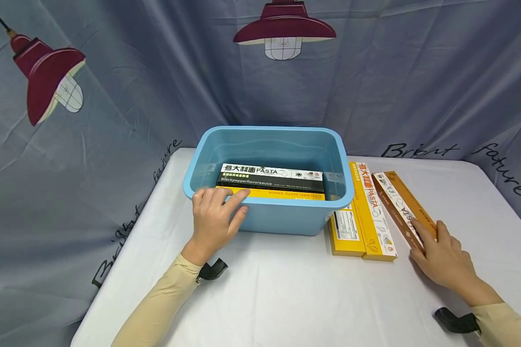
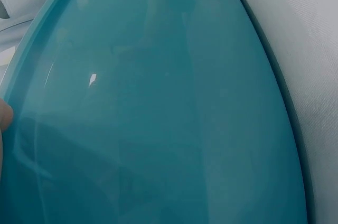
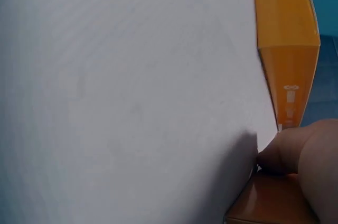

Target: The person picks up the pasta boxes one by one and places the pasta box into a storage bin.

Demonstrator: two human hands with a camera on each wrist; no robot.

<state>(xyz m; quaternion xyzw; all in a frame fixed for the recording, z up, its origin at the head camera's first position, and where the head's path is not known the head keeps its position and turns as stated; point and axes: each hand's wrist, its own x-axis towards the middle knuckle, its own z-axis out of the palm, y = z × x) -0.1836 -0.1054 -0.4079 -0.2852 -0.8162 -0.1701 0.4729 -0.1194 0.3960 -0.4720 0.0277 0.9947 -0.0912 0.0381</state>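
A light blue plastic bin (image 1: 282,218) stands on the table. My left hand (image 1: 217,217) grips its near rim at the left, fingers over the edge and thumb against the outside wall. Inside lie a black pasta box (image 1: 271,182) and a yellow one (image 1: 286,193), partly hidden by the rim. At the right, my right hand (image 1: 449,258) holds the near end of a brown pasta box (image 1: 390,205) with a white strip, thumb on its left side. An orange-brown face (image 1: 417,205) adjoins the strip; I cannot tell whether it is a second box.
Two yellow pasta boxes, one with a label (image 1: 347,231) and one with a white strip (image 1: 375,212), lie side by side between bin and right hand. A white cloth (image 1: 286,289) covers the table. A grey curtain (image 1: 156,72) with printed lamps hangs behind.
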